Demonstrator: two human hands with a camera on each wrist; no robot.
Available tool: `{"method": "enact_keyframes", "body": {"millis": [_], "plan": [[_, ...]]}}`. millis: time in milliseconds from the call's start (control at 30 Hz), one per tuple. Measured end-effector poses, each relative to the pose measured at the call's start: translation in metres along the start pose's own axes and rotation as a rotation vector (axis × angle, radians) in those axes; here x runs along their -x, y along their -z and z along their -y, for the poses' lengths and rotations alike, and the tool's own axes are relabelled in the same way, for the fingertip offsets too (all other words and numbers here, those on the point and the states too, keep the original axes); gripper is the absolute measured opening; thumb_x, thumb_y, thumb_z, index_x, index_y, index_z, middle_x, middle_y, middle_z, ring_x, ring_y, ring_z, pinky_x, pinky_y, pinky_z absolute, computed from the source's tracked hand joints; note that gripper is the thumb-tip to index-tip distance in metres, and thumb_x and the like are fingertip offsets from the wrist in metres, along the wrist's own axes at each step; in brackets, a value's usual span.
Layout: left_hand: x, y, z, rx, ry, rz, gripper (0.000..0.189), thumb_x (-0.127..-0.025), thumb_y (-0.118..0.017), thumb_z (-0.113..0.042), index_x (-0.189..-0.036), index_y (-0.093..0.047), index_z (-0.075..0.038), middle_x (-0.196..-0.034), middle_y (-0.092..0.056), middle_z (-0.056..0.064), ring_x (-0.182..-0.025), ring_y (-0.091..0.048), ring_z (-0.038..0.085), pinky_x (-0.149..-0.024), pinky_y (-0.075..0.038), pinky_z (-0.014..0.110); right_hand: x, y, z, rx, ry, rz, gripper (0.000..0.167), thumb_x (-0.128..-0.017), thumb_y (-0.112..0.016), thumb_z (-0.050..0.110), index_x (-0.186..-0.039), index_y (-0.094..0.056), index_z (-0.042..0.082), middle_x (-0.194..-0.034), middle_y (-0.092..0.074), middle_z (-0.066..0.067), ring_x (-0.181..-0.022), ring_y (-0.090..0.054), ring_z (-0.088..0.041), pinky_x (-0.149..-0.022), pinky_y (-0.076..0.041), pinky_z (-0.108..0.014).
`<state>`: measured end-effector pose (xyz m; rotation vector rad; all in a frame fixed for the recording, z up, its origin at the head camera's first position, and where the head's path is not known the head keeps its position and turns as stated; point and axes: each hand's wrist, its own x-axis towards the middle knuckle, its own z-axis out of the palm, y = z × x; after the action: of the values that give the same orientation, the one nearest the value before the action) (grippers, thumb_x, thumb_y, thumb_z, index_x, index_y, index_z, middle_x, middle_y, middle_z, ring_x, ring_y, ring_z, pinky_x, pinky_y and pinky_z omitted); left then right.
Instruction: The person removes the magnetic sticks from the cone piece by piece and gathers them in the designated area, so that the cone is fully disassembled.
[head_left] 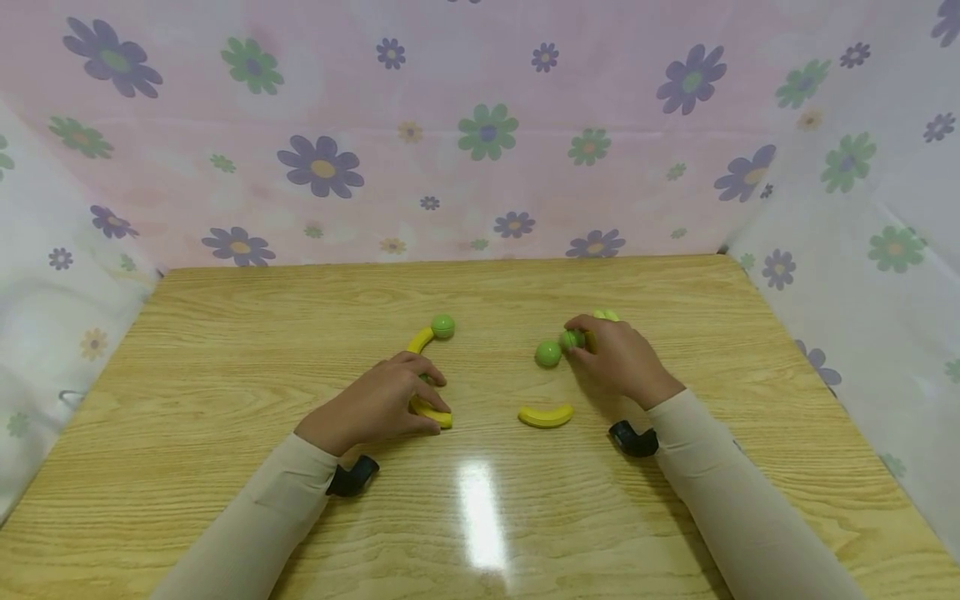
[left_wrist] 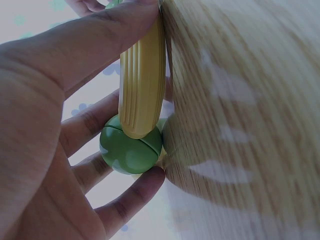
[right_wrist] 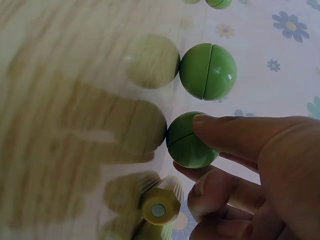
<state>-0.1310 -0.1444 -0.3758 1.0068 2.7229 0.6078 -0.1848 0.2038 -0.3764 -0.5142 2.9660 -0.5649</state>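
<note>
My left hand [head_left: 378,400] pinches a yellow toy banana [head_left: 432,414] between thumb and forefinger, low on the wooden table. In the left wrist view, a green toy ball [left_wrist: 131,147] with a seam sits against the banana's end, the other fingers spread behind it. My right hand [head_left: 618,358] grips a green ball [right_wrist: 192,142] between thumb and forefinger at the table surface. Beside it stands a second green ball [head_left: 548,353]. Close to the right hand's curled fingers lies a yellow ribbed piece [right_wrist: 161,202] with a round grey spot on its end, partly hidden.
Another banana [head_left: 546,416] lies between the hands on the wooden table [head_left: 480,292]. Beyond the left hand, a banana [head_left: 421,339] touches a green ball [head_left: 443,326]. Pale yellow-green tips [head_left: 606,315] show behind the right hand. Flowered cloth [head_left: 487,167] hangs behind the table.
</note>
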Motion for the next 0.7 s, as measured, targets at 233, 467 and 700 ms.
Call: {"method": "enact_keyframes", "body": {"millis": [233, 467, 700], "plan": [[0.000, 0.000, 0.000, -0.003, 0.010, 0.004, 0.023, -0.080, -0.085, -0.034, -0.102, -0.081, -0.028, -0.125, -0.066, -0.003, -0.125, -0.053, 0.025, -0.107, -0.044, 0.049, 0.000, -0.001, -0.001, -0.013, 0.013, -0.002, 0.039, -0.096, -0.069, 0.019, -0.132, -0.062, 0.007, -0.116, -0.072, -0.014, -0.082, -0.064, -0.022, -0.074, -0.052, -0.043], [0.001, 0.001, -0.001, 0.003, 0.002, -0.002, 0.023, -0.080, -0.085, -0.034, -0.102, -0.081, -0.027, -0.125, -0.066, -0.002, -0.125, -0.053, 0.025, -0.107, -0.043, 0.050, 0.000, 0.002, 0.001, 0.003, 0.016, 0.005, 0.041, -0.097, -0.068, 0.020, -0.134, -0.061, 0.006, -0.131, -0.065, -0.018, -0.110, -0.065, -0.036, -0.087, -0.053, -0.053], [0.001, 0.002, -0.003, 0.000, 0.013, -0.003, 0.026, -0.080, -0.085, -0.034, -0.104, -0.080, -0.028, -0.127, -0.065, -0.003, -0.125, -0.053, 0.024, -0.105, -0.043, 0.053, 0.003, 0.013, 0.005, 0.002, 0.014, -0.016, 0.042, -0.095, -0.070, 0.020, -0.133, -0.061, 0.004, -0.136, -0.060, -0.021, -0.117, -0.062, -0.041, -0.093, -0.052, -0.056]]}}
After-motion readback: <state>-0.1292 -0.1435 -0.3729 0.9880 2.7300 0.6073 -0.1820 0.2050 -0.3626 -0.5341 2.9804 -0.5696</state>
